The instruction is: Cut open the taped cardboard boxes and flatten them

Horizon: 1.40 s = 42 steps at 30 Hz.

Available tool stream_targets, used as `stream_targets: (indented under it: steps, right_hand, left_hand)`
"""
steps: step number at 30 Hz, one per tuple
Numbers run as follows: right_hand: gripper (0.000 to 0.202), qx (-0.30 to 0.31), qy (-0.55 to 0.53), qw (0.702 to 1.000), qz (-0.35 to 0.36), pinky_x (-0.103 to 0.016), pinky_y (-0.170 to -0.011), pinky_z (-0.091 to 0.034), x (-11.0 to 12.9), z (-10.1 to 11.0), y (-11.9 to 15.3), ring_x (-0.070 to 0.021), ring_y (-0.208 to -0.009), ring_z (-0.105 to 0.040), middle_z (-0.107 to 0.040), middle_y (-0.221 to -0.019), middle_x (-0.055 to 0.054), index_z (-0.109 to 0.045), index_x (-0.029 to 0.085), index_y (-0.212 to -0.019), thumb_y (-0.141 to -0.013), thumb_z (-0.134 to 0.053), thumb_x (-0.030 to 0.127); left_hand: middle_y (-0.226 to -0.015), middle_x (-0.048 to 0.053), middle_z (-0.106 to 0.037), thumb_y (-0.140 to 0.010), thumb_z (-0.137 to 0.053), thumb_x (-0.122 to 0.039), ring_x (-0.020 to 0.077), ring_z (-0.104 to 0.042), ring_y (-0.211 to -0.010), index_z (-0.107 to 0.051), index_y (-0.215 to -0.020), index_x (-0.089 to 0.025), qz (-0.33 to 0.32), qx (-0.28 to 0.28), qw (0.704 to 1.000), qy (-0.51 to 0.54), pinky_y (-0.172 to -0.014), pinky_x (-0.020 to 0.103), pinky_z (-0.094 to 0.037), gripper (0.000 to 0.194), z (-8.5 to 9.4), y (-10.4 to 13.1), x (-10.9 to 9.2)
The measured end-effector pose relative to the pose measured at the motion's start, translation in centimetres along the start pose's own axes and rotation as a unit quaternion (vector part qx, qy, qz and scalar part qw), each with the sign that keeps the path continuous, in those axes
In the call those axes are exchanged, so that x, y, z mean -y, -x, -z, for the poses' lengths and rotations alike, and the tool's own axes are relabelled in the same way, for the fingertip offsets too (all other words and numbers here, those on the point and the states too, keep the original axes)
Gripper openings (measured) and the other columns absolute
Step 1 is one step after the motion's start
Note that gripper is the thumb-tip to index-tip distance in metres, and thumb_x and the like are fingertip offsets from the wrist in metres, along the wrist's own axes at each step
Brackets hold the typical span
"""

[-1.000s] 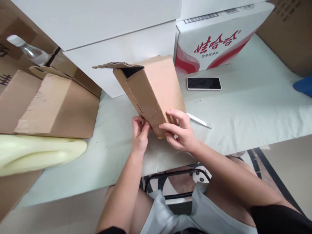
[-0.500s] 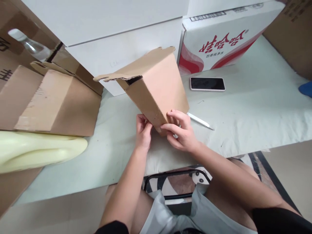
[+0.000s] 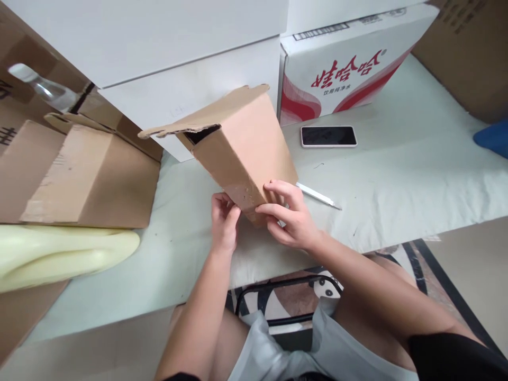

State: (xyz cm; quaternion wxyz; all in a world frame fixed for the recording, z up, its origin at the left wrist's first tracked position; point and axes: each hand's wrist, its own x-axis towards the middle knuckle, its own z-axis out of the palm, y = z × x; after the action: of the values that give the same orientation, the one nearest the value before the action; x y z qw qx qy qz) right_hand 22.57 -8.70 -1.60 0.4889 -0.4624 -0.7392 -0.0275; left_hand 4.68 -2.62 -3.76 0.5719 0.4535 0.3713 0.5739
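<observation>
A brown cardboard box (image 3: 257,135) stands tilted on the cloth-covered table, its torn, ragged flaps spread at the top and a dark gap showing under them. Shiny clear tape (image 3: 243,194) runs across its lower narrow side. My left hand (image 3: 224,222) is closed in a pinch at the box's lower left edge; what lies between thumb and forefinger is too small to make out. With bent, parted fingers my right hand (image 3: 289,214) grips the box's lower right part, around the near corner. A thin white utility knife or pen-like tool (image 3: 317,196) lies just right of the box.
Behind the box stand large white cartons (image 3: 190,32) and a white-and-red water carton (image 3: 345,74). A phone (image 3: 328,136) lies in front of them. At left are brown boxes (image 3: 123,180), a plastic bottle (image 3: 51,92) and a pale yellow object (image 3: 71,254). A blue object (image 3: 494,138) is at the right edge.
The view has shifted slightly, so most things sit further left. My left hand has drawn a little away from the box's lower edge; my right hand keeps its place on the box.
</observation>
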Motion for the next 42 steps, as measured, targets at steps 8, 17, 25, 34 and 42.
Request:
stream_targets:
  steps: [8,17,25,34,42]
  right_hand:
    - [0.036,-0.004,-0.012,1.000,0.015,-0.050,-0.109,-0.056,0.2,-0.2,-0.2,-0.0291,-0.131,-0.062,-0.064,-0.138,-0.011,-0.072,0.029,-0.116,-0.088,-0.059,0.010]
    - [0.030,0.011,-0.019,1.000,0.009,-0.048,-0.106,-0.053,0.9,-0.4,-0.1,-0.0292,-0.132,-0.066,-0.073,-0.135,-0.009,-0.070,0.027,-0.113,-0.090,-0.057,0.014]
    - [0.027,0.013,-0.068,0.998,0.008,-0.040,-0.091,-0.046,1.9,0.3,-1.1,-0.0235,-0.116,-0.075,-0.081,-0.122,-0.005,-0.062,0.026,-0.109,-0.088,-0.056,0.010]
    - [0.028,0.036,-0.069,0.997,0.001,-0.040,-0.092,-0.047,1.9,0.6,-1.1,-0.0242,-0.118,-0.075,-0.081,-0.123,-0.007,-0.064,0.026,-0.111,-0.089,-0.053,0.011]
    - [0.048,-0.042,-0.069,0.997,-0.013,-0.044,-0.095,-0.058,2.0,1.7,-2.1,-0.0269,-0.116,-0.067,-0.064,-0.126,-0.010,-0.060,0.029,-0.129,-0.086,-0.055,0.010]
  left_hand:
    - [-0.089,0.000,-0.055,-0.078,-0.081,-0.071,0.0163,-0.057,-0.083,-0.056,-0.094,-0.025,-0.031,0.026,0.999,0.017,-0.075,0.029,-0.052,0.054,0.8,0.1,-0.2]
    - [-0.121,0.005,-0.054,-0.063,-0.096,-0.063,0.0219,-0.064,-0.111,-0.035,-0.121,-0.032,-0.151,0.058,0.979,-0.121,-0.094,0.037,-0.055,0.090,1.2,-0.1,1.1]
    - [-0.133,0.010,-0.053,-0.052,-0.101,-0.055,0.0307,-0.064,-0.123,-0.032,-0.131,-0.033,-0.087,0.004,0.973,-0.216,-0.101,0.047,-0.055,0.107,0.8,0.9,-0.1]
    - [-0.131,0.010,-0.057,-0.049,-0.101,-0.052,0.0276,-0.067,-0.116,-0.034,-0.133,-0.031,-0.126,-0.059,0.963,-0.231,-0.096,0.043,-0.056,0.110,-1.1,1.3,-0.2]
    - [-0.150,0.019,-0.042,-0.049,-0.099,-0.045,0.0374,-0.057,-0.132,-0.044,-0.126,-0.026,-0.297,-0.050,0.879,-0.370,-0.102,0.051,-0.052,0.096,1.5,0.3,-0.8]
